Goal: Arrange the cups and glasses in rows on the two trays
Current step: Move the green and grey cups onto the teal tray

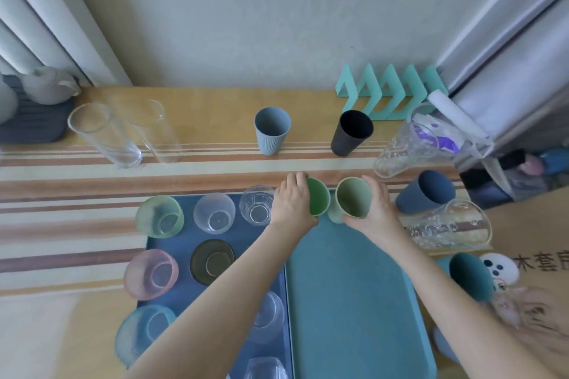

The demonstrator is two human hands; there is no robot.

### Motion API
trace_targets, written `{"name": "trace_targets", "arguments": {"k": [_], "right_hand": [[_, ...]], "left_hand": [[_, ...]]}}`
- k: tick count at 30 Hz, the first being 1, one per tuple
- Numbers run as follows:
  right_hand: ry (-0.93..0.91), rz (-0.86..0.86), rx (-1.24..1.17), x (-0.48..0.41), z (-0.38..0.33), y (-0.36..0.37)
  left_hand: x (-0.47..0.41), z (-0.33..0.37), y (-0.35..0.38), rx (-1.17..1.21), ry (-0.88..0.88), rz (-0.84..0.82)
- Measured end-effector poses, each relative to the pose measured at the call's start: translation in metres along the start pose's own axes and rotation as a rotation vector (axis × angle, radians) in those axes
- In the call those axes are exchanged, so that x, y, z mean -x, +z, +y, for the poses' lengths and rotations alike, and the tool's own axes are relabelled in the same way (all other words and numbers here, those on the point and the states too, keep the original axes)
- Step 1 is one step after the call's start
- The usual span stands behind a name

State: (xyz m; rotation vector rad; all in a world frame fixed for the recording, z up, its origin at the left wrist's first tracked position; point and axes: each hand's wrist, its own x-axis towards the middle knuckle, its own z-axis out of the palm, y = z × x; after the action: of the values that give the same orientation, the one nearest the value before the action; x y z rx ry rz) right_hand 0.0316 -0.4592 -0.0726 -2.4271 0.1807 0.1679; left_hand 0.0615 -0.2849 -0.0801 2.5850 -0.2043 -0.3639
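My left hand (292, 198) grips a bright green cup (318, 197) at the far left corner of the teal tray (354, 301). My right hand (380, 209) holds a pale green cup (352, 198) right beside it on the same tray. The blue tray (181, 248) to the left carries several glasses in rows: a green glass (160, 215), a clear one (214, 214), a faceted one (257, 204), a pink one (151, 274) and a dark one (211, 261). My left forearm hides part of that tray.
On the striped table stand two tall clear glasses (104, 135), a grey-blue cup (272, 129), a black cup (351, 132), a navy cup (426, 192), a teal cup (471, 277) and patterned clear glasses (449, 224). A teal rack (388, 92) lines the wall. A teapot (46, 88) sits far left.
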Motion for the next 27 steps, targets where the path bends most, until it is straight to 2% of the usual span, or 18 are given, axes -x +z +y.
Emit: {"name": "trace_targets", "arguments": {"k": [13,17,23,27], "right_hand": [[-0.005,-0.025,-0.022,-0.011,0.008,0.001],[-0.019,-0.050,-0.030,-0.013,0.010,-0.001],[-0.007,-0.067,-0.043,-0.013,0.010,-0.002],[0.027,-0.167,0.011,-0.006,0.006,-0.010]], "left_hand": [[0.000,0.005,0.002,-0.091,-0.034,-0.074],[0.002,0.003,0.006,-0.100,-0.029,-0.036],[0.000,0.001,0.009,-0.235,-0.015,0.024],[0.005,0.003,0.006,-0.131,0.026,0.071]]}}
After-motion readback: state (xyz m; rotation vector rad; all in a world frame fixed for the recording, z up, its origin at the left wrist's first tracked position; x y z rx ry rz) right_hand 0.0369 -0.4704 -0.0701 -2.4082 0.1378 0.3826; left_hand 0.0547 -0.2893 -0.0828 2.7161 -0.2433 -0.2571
